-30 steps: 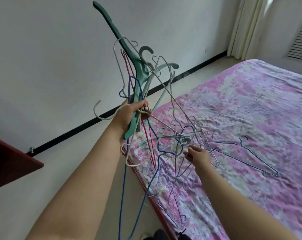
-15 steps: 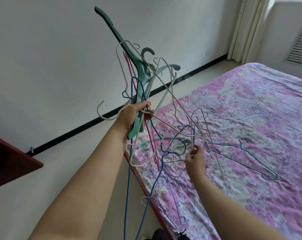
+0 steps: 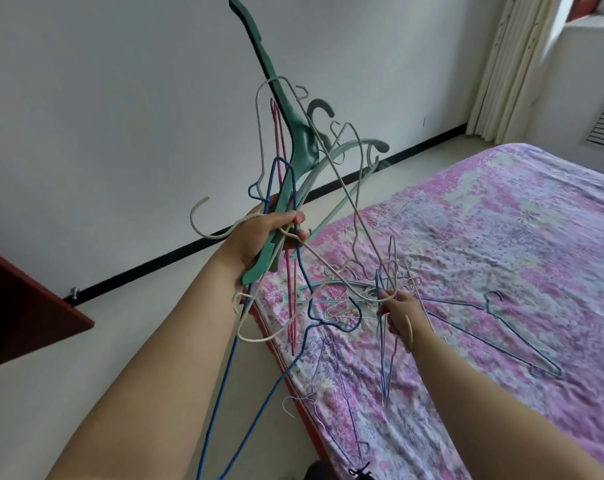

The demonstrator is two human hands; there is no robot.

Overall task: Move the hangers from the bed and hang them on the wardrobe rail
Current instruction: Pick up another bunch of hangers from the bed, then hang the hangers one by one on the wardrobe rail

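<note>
Dark green plastic stands out in the bundle of hangers (image 3: 286, 161) that the left hand (image 3: 259, 233) grips with closed fingers, its long arm pointing up and slightly left. Further right, the right hand (image 3: 399, 315) pinches thin wire hangers (image 3: 385, 355) dangling downward above the bed (image 3: 501, 244), where a blue hanger (image 3: 494, 337) lies flat, running diagonally.

No readable text anywhere

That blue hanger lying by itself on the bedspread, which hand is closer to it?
The right hand. It is down at the bed, gripping thin hangers just left of the blue hanger. The left hand is raised off the bed's edge, holding a bundle of hangers.
</note>
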